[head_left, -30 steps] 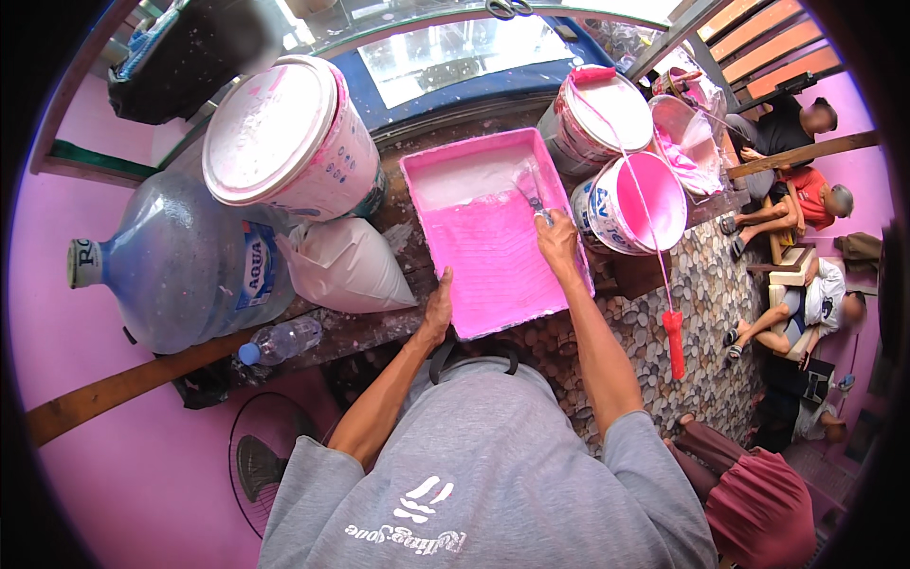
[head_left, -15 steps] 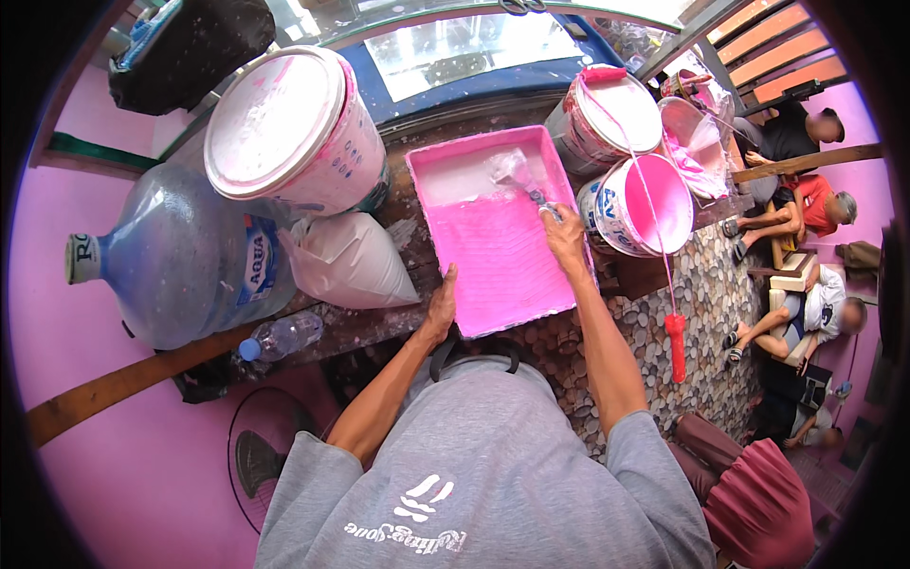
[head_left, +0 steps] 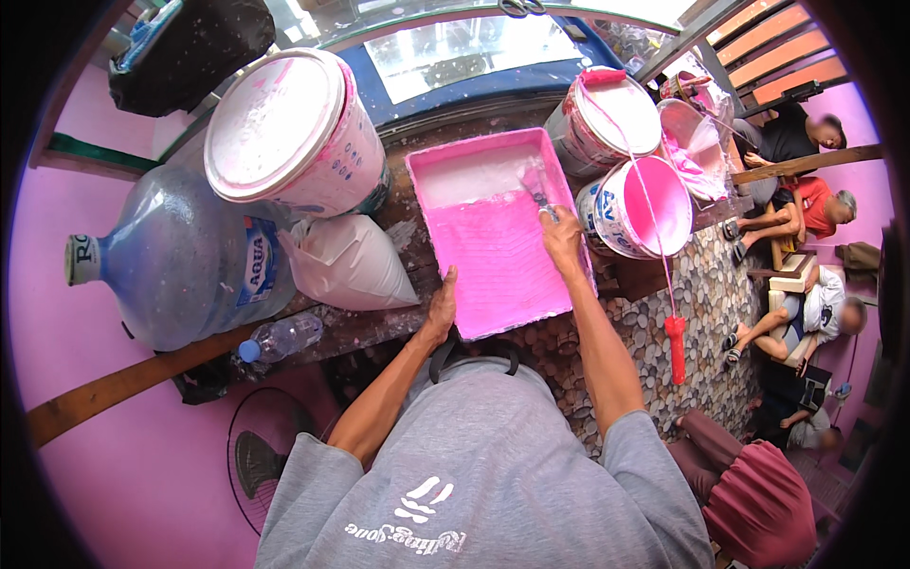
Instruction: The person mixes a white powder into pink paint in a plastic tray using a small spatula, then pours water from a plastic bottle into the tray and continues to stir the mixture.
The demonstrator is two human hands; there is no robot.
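Observation:
A pink paint tray (head_left: 502,303) lies in front of me, its ribbed slope coated in bright pink. Paler, whitish-pink paint fills its far end. My right hand (head_left: 563,237) grips the handle of a paintbrush (head_left: 535,180) over the tray's right side. The brush head is pink and points away from me, close to the edge of the pale paint; I cannot tell whether it touches the surface. At the near left, my left hand (head_left: 442,303) holds the tray's side wall, thumb up along the rim, the other fingers mostly hidden.
Left stand a lidded white bucket (head_left: 275,123), a large water jug (head_left: 190,256), a white bag (head_left: 351,266) and a small bottle (head_left: 284,339). Right are an open pink-lined bucket (head_left: 654,204), a lidded bucket (head_left: 616,109) and a paint roller (head_left: 675,346). Several people sit far right.
The brush head has swung to the right, toward the tray's right wall, and looks pinker. My right hand has shifted slightly. The left hand and tray stay put.

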